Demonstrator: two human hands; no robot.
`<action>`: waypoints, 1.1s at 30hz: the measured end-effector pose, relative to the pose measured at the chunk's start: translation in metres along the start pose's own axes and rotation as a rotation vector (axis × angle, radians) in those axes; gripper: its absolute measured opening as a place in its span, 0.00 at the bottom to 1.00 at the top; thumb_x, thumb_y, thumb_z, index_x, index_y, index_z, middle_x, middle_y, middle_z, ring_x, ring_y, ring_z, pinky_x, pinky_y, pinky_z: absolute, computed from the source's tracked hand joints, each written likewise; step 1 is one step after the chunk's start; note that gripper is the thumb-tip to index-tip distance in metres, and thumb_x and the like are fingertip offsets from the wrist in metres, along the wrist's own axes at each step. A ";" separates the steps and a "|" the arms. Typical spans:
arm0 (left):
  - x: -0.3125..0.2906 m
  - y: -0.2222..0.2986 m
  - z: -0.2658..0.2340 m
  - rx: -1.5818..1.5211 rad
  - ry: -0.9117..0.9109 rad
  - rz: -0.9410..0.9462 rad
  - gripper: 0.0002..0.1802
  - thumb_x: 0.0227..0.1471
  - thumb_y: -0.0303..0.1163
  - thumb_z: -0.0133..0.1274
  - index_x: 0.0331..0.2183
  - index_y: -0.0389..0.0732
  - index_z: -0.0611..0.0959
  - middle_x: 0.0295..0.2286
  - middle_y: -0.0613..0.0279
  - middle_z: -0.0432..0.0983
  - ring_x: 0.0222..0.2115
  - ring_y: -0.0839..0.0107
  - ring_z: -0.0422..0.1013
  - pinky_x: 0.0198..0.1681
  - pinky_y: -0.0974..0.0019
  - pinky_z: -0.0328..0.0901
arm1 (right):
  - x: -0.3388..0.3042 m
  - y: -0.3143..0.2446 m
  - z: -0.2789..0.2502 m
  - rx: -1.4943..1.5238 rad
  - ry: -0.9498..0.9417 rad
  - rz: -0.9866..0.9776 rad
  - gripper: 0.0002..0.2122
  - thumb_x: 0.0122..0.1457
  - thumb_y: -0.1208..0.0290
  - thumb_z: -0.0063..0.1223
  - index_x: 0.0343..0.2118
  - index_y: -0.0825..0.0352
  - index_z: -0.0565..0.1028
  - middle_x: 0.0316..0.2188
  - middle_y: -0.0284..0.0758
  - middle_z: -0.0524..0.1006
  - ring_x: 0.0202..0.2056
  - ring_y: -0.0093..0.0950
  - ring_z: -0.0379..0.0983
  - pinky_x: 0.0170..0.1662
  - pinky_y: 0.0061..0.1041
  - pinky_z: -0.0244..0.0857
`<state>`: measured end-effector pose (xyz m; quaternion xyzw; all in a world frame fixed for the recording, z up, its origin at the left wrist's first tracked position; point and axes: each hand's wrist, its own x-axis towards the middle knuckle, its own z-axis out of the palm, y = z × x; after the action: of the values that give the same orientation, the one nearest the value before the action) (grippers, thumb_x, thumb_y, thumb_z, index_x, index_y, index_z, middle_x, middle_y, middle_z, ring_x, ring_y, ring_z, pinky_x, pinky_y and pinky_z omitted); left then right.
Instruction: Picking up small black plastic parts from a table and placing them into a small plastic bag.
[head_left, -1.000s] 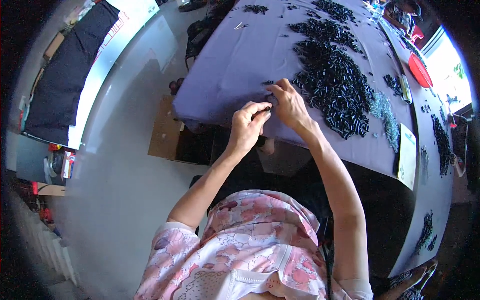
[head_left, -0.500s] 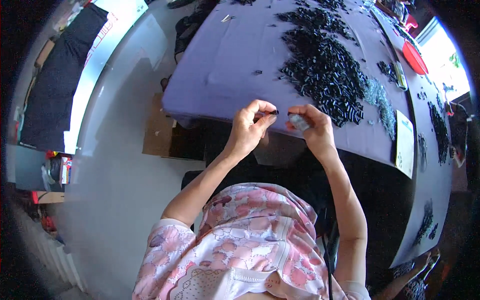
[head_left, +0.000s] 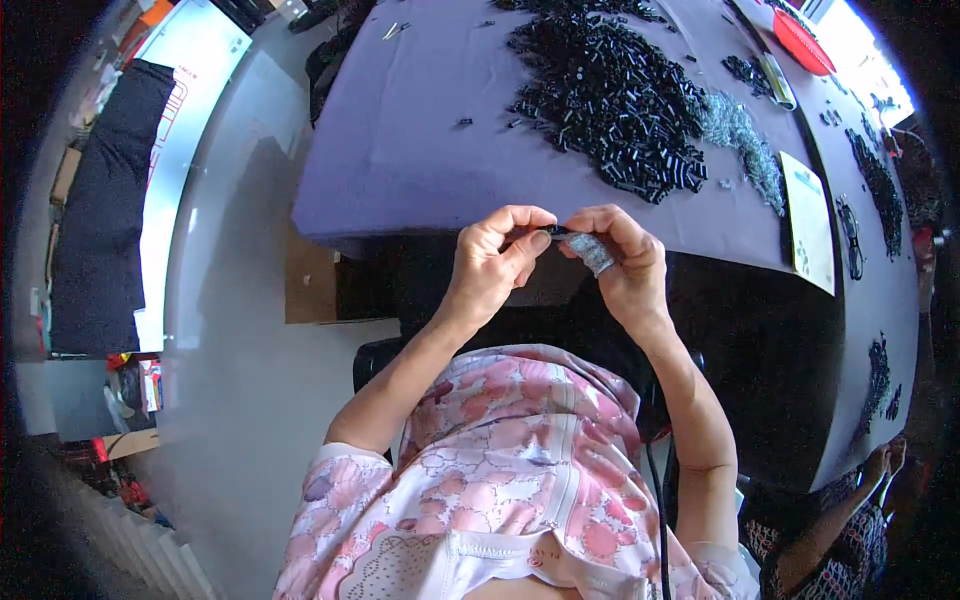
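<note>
My left hand pinches a small black piece between thumb and fingertips. Close against it, my right hand is closed, its fingertips meeting the black piece's right end. A silvery, translucent clump sits in the right hand's grip; its exact kind cannot be made out. Both hands are held in front of the table's near edge. Beyond them, a large pile of short black tube-like pieces lies on the lilac-covered table. Small clear pieces are heaped along the pile's right side.
A pale card lies at the table's near right edge, with dark glasses beyond it. A red basket stands at the far right. Another person's forearm shows at the lower right. A cardboard box stands below the table.
My hands have come together, the right one's fingertips closing the gap to the black piece in the left. The view has shifted, so the table and pile sit higher in it.
</note>
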<state>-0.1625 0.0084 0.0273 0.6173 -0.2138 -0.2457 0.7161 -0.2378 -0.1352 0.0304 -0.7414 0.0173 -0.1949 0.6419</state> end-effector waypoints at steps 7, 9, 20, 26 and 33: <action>-0.003 0.004 -0.001 0.019 0.000 0.012 0.06 0.49 0.25 0.49 0.32 0.38 0.78 0.15 0.74 0.65 0.13 0.87 0.56 0.14 0.81 0.52 | -0.005 -0.001 0.004 0.003 0.018 0.038 0.13 0.45 0.94 0.40 0.31 0.72 0.70 0.28 0.31 0.73 0.30 0.21 0.71 0.37 0.18 0.66; -0.003 0.005 -0.001 -0.042 -0.018 0.018 0.06 0.49 0.25 0.48 0.33 0.39 0.77 0.15 0.74 0.65 0.13 0.87 0.56 0.14 0.81 0.52 | -0.005 -0.001 0.005 0.037 0.035 0.038 0.12 0.45 0.94 0.40 0.31 0.72 0.70 0.28 0.31 0.73 0.30 0.21 0.72 0.37 0.18 0.66; -0.004 0.004 0.006 -0.397 -0.068 -0.033 0.11 0.51 0.24 0.45 0.39 0.37 0.74 0.16 0.71 0.63 0.11 0.84 0.53 0.12 0.80 0.47 | -0.007 -0.001 0.005 -0.136 0.094 -0.187 0.13 0.38 0.93 0.43 0.28 0.70 0.71 0.26 0.36 0.73 0.30 0.26 0.72 0.34 0.19 0.65; -0.002 0.010 0.011 -0.529 -0.058 -0.059 0.09 0.50 0.24 0.48 0.36 0.36 0.75 0.17 0.70 0.65 0.12 0.84 0.56 0.11 0.80 0.48 | -0.011 -0.003 0.002 -0.120 0.060 -0.197 0.11 0.44 0.93 0.42 0.29 0.73 0.69 0.31 0.35 0.71 0.31 0.21 0.70 0.36 0.17 0.65; -0.003 0.017 0.019 -0.567 -0.052 -0.072 0.09 0.49 0.24 0.49 0.36 0.37 0.76 0.24 0.65 0.72 0.12 0.83 0.59 0.12 0.80 0.50 | -0.012 -0.010 -0.004 -0.180 0.062 -0.223 0.10 0.45 0.92 0.44 0.31 0.74 0.68 0.31 0.35 0.70 0.31 0.21 0.70 0.35 0.16 0.65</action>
<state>-0.1746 -0.0028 0.0466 0.3930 -0.1327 -0.3364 0.8454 -0.2525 -0.1335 0.0373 -0.7869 -0.0280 -0.2854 0.5463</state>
